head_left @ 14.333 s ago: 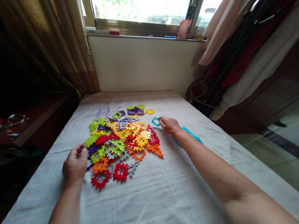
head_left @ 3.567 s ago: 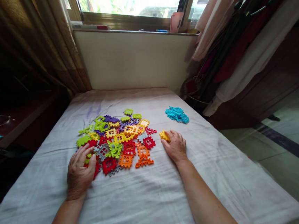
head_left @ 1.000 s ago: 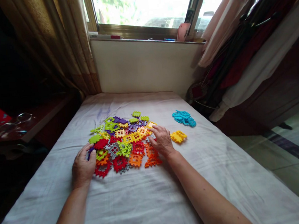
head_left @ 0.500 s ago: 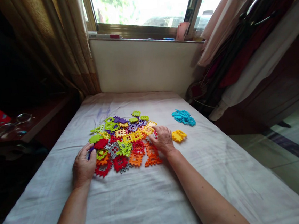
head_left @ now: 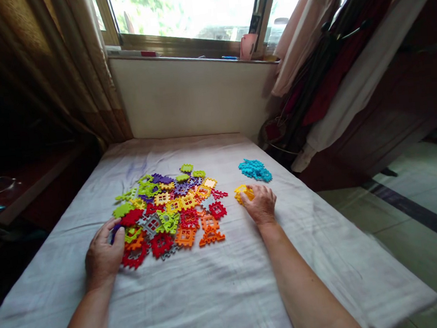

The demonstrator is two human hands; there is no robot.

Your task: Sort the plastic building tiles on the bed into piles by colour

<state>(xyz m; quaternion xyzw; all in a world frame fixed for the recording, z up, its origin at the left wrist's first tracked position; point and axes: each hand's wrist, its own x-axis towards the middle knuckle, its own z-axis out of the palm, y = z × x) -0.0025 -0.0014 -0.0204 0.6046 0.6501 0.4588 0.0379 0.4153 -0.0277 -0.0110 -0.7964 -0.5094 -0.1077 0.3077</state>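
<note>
A mixed heap of flat plastic interlocking building pieces (head_left: 169, 221) in red, orange, yellow, green, purple and grey lies spread on the cloth. At its left edge my left hand (head_left: 103, 251) is closed around a purple building piece (head_left: 115, 233), which shows between thumb and forefinger. To the right of the heap, my right hand (head_left: 261, 204) is over a small yellow pile (head_left: 241, 193), its thumb and fingertips on a yellow building piece. The fingers partly hide that pile. Just behind it lies a separate pile of blue building pieces (head_left: 255, 170).
A white cloth (head_left: 199, 298) covers the bed-like surface. Beyond it stand a low wall (head_left: 193, 100) and a window with a pink cup (head_left: 248, 46) on the sill. Curtains (head_left: 93, 93) hang at left, clothes (head_left: 325, 114) at right. Glasses (head_left: 1, 184) lie on a dark side table.
My right hand has moved right from the mixed heap to the yellow pile, uncovering red pieces at the heap's right side. My left hand stays at the heap's left edge. The view has shifted right.
</note>
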